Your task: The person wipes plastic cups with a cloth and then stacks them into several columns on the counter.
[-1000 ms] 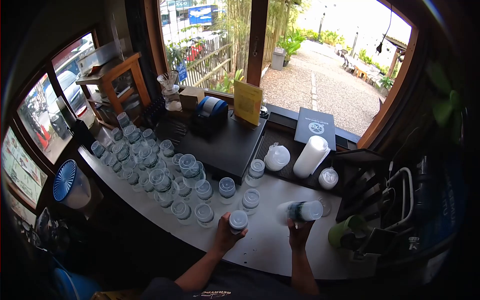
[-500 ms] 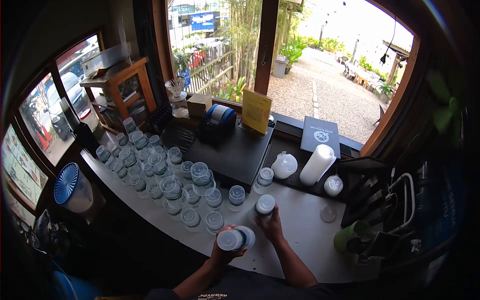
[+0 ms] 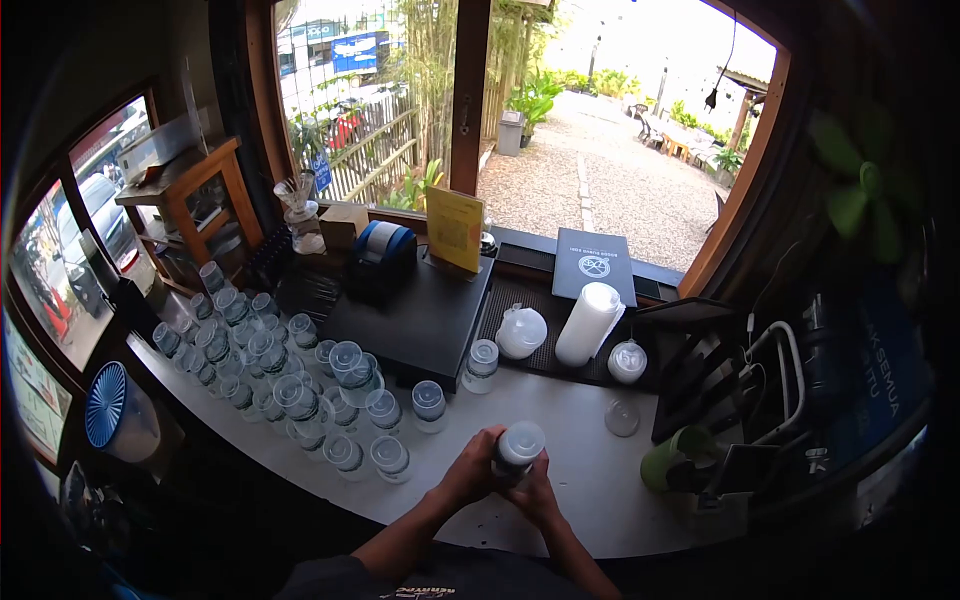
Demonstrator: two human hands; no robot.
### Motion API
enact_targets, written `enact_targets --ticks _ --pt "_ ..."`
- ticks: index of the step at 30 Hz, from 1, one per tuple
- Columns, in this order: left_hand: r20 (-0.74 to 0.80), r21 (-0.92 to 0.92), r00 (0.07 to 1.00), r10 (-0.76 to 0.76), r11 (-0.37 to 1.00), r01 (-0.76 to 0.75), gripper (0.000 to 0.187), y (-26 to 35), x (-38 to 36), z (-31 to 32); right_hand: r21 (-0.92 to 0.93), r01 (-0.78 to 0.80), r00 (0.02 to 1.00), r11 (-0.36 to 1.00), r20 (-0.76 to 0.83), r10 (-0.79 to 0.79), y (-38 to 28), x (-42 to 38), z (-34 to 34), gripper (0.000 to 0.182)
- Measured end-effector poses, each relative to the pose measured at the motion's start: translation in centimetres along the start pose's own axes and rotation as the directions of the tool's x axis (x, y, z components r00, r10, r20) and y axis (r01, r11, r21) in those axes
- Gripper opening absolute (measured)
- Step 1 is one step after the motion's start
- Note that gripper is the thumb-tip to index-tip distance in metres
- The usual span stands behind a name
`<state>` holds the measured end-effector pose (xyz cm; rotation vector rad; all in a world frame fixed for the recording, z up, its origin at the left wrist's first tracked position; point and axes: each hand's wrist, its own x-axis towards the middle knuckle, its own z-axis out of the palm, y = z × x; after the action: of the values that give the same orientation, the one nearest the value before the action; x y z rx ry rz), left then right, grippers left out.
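My left hand [image 3: 473, 466] and my right hand [image 3: 532, 497] meet in front of me over the counter. Both are closed around a clear plastic cup [image 3: 521, 444] whose pale round end faces up; the fingers and palms hide its lower part. To the left, a large group of similar clear plastic cups [image 3: 296, 398] stands close together, some stacked on others. Nearest my left hand is a single cup [image 3: 390, 458] at the group's front edge. Another cup [image 3: 480, 362] stands apart, beside the black box.
The pale counter [image 3: 580, 480] carries a black box [image 3: 400, 325] with a yellow sign [image 3: 455, 230]. Along the window are a wrapped white roll [image 3: 590, 325] and a round white bundle [image 3: 521, 332]. A clear lid [image 3: 622, 418] and a green container [image 3: 668, 460] lie right.
My hands have come together; before, the left held cups low down and the right held a separate cup. Now one cup top shows between them. The view has turned to the right.
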<state>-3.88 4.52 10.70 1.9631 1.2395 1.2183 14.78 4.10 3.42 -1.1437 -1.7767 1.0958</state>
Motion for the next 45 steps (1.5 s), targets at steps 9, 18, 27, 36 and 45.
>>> enact_targets --ticks 9,18,27,36,45 --pt "-0.014 -0.249 0.995 -0.096 0.964 0.089 0.092 -3.7 -2.8 2.9 0.139 -0.229 0.92 0.963 0.353 0.168 -1.8 2.1 -6.7 0.081" --pt "-0.101 -0.177 0.984 -0.15 0.976 0.131 0.097 -3.7 -7.4 1.9 -0.074 0.098 0.995 0.992 -0.009 -0.099 -3.5 19.1 -1.5 0.077" --pt "-0.069 -0.287 0.962 -0.263 0.929 0.233 0.103 -6.4 -10.1 1.3 -0.271 0.357 0.906 0.894 -0.133 -0.402 -4.0 20.1 1.8 0.088" --pt "0.173 -0.286 0.963 -0.207 0.925 0.25 0.111 -7.1 -6.3 1.7 0.316 0.154 0.893 0.936 0.362 -0.269 -9.0 4.5 -4.5 0.113" --pt "0.273 -0.155 0.944 -0.183 0.961 0.231 0.099 -3.7 -0.4 5.3 0.61 0.086 0.944 0.787 -0.303 0.132 -2.6 3.2 -5.0 0.074"
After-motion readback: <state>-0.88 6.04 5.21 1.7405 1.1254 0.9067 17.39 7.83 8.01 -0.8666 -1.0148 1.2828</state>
